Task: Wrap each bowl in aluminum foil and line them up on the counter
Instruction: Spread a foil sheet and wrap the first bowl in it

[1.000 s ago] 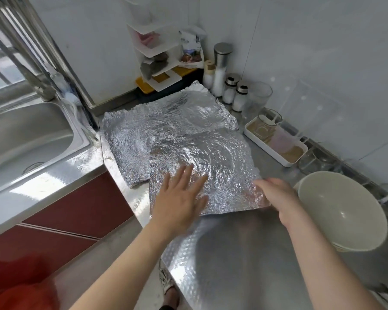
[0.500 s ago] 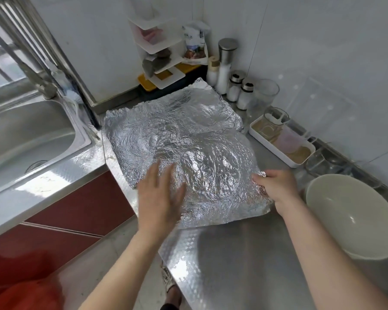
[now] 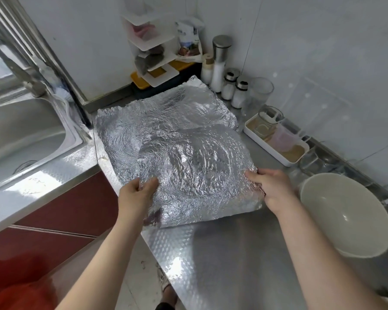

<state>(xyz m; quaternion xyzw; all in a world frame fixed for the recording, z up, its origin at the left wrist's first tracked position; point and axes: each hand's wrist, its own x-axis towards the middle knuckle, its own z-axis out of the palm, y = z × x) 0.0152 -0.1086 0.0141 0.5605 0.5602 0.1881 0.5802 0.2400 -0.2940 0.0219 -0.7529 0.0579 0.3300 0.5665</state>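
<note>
Two crinkled sheets of aluminum foil lie on the steel counter [image 3: 222,253]. The top foil sheet [image 3: 197,175] overlaps the lower foil sheet [image 3: 148,121], which reaches toward the back wall. My left hand [image 3: 136,194] pinches the top sheet's near-left edge, thumb on top. My right hand [image 3: 271,186] grips its right edge. A large white bowl [image 3: 345,213] stands empty and upright to the right of my right hand, apart from the foil.
A steel sink [image 3: 25,130] with faucet lies left. Along the back stand a white tiered rack [image 3: 152,48], shakers and bottles [image 3: 229,86], a glass [image 3: 259,95] and a white tray of containers [image 3: 278,142]. The counter's front edge runs diagonally under my left arm.
My left hand slid from flat on the top foil sheet to its near-left edge and pinched it. My right hand closed on the right edge. The sheet shifted slightly nearer.
</note>
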